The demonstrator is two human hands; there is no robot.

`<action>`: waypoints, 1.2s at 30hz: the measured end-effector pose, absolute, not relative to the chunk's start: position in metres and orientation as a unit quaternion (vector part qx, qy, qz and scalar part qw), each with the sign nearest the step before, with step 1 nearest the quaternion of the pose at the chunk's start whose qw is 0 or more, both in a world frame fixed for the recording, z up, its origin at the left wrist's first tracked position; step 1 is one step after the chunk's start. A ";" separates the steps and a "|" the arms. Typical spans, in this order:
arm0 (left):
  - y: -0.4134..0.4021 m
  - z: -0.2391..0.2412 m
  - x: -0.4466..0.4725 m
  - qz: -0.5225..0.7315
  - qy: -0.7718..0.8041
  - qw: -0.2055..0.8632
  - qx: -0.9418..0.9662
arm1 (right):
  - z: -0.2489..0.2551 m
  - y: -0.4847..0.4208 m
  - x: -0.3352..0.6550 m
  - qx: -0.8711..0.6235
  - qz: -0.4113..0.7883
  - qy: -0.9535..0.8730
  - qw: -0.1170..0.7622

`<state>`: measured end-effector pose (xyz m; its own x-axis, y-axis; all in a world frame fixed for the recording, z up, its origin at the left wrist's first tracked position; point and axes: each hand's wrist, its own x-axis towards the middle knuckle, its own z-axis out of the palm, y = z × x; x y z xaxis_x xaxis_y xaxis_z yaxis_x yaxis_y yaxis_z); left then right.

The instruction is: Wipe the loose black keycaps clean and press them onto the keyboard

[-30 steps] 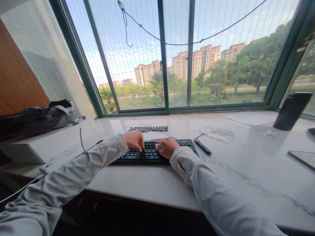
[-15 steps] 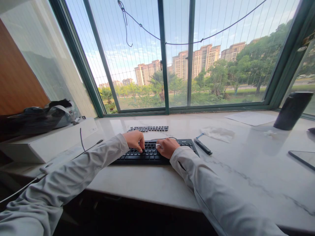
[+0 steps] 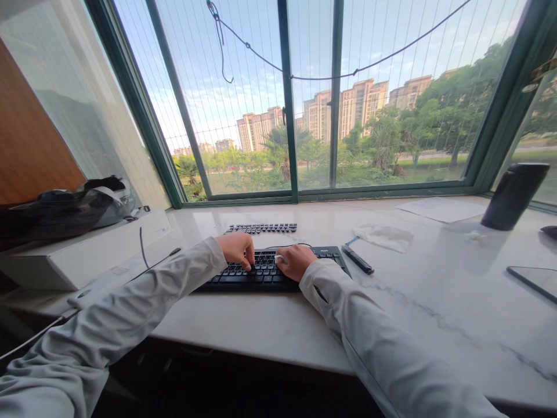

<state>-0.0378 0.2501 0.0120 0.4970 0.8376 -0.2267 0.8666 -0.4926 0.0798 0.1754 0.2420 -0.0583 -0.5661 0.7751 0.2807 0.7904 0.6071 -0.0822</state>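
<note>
A black keyboard [image 3: 243, 287] lies on the pale countertop, its upper rows looking as though keycaps are off. My left hand [image 3: 237, 248] hangs over its middle, thumb and fingers drawn together and pointing down at the keys. Whatever sits between those fingertips is too small and dark to name. Closed over the keyboard's right half, my right hand [image 3: 297, 260] has a bit of white tissue [image 3: 279, 256] showing at its fingers. Behind the keyboard, loose black keycaps [image 3: 263, 228] are set out in rows.
Right of the keyboard lies a slim black tool [image 3: 357, 259] with a blue end, near a crumpled clear plastic bag [image 3: 385, 237]. Paper [image 3: 441, 209], a black cylinder [image 3: 514, 196] and a dark-edged tablet-like slab [image 3: 535, 281] are farther right. White boxes [image 3: 108, 247] stand left.
The view has shifted very slightly. Both hands keep nearly the same place and grip over the keyboard.
</note>
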 end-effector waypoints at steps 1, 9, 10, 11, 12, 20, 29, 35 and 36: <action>0.250 0.012 -0.038 -0.079 0.493 0.092 0.861 | -0.059 0.242 0.176 -0.442 -0.027 -0.885 0.146; 0.250 0.013 -0.038 -0.073 0.490 0.094 0.863 | -0.057 0.242 0.176 -0.441 -0.030 -0.885 0.150; 0.251 0.013 -0.038 -0.074 0.490 0.093 0.863 | -0.057 0.241 0.176 -0.441 -0.028 -0.885 0.148; 0.251 0.013 -0.037 -0.075 0.491 0.092 0.863 | -0.056 0.241 0.175 -0.443 -0.026 -0.884 0.145; 0.251 0.013 -0.037 -0.077 0.491 0.091 0.863 | -0.056 0.241 0.175 -0.445 -0.024 -0.884 0.142; 0.255 0.010 -0.037 -0.079 0.487 0.085 0.866 | -0.055 0.239 0.175 -0.448 -0.018 -0.883 0.136; 0.258 0.009 -0.031 -0.097 0.507 0.079 0.853 | -0.057 0.241 0.176 -0.437 -0.030 -0.885 0.155; 0.257 0.012 -0.030 -0.099 0.503 0.100 0.853 | -0.055 0.239 0.176 -0.445 -0.030 -0.881 0.155; 0.257 0.012 -0.030 -0.097 0.506 0.101 0.851 | -0.054 0.238 0.176 -0.445 -0.029 -0.881 0.156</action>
<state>-0.0303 0.2571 0.0119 0.4698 0.8412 -0.2678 0.8805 -0.4682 0.0740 0.1756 0.2381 -0.0544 -0.5552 0.7755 0.3005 0.7938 0.6020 -0.0869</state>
